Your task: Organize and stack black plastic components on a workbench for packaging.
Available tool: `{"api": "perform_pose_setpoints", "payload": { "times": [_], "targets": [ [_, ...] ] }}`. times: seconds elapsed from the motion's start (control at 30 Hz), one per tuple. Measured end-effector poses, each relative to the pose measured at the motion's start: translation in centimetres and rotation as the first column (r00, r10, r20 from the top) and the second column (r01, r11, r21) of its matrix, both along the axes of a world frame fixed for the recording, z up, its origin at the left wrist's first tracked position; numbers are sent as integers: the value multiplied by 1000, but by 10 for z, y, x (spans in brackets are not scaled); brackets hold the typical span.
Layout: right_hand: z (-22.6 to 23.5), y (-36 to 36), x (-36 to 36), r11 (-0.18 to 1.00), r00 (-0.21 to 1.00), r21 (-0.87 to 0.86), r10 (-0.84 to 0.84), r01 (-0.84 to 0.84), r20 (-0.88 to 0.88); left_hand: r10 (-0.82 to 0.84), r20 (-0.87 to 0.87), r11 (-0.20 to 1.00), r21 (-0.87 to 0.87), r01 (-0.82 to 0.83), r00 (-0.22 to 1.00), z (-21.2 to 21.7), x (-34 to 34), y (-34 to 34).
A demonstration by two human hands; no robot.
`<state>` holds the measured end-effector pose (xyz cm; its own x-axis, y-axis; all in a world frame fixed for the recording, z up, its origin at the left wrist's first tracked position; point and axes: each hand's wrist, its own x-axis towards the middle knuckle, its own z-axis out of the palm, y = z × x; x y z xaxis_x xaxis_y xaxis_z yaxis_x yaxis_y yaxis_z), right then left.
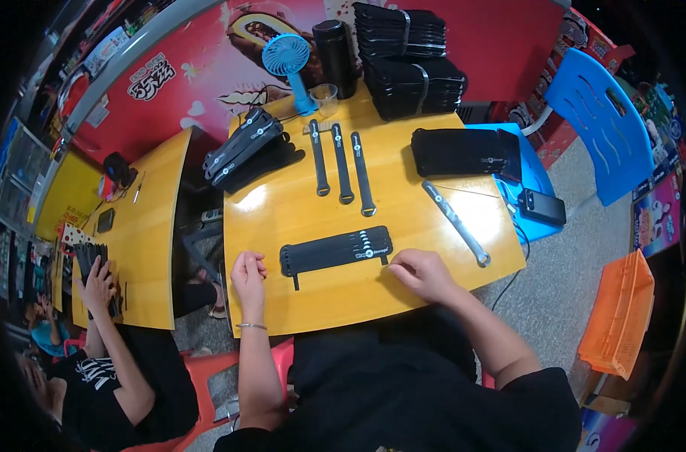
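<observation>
In front of me lies a neat overlapped stack of black straps (313,255) with white print near its right end. Two short black tabs stick out from under its near edge. My left hand (249,275) rests left of the stack, apart from it, fingers curled in with nothing visible in them. Close by the stack's right end is my right hand (422,273), its fingers bent and pressed together; what they may hold is hidden. Three single straps (342,166) lie side by side beyond the stack. Another single strap (457,222) lies slanted at the right.
Strap bundles (249,151) lie far left, with a black pile (456,152) far right. A blue fan (286,56), clear cup (325,98), black bottle (334,56) and tied bundles (414,83) stand behind. A co-worker (106,369) handles straps at the left table (151,248). A phone (542,207) lies on a blue chair.
</observation>
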<state>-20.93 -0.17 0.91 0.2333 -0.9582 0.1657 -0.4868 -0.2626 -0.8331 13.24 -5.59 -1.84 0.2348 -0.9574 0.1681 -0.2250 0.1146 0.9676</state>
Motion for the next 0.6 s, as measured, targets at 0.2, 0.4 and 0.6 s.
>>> {"api": "perform_pose_setpoints", "payload": {
  "times": [0.2,0.4,0.6],
  "targets": [
    [2,0,2,1000,1000,1,0,0,-2,-15,-26,1000,8,15,1000,-3,3,-1],
    [2,0,1,1000,1000,-13,1,-2,-14,-14,-23,1000,-10,14,1000,-5,3,-2],
    [4,0,1,999,1000,-32,9,-10,-23,-12,-32,1000,14,13,999,-6,4,-2]
  ]
}}
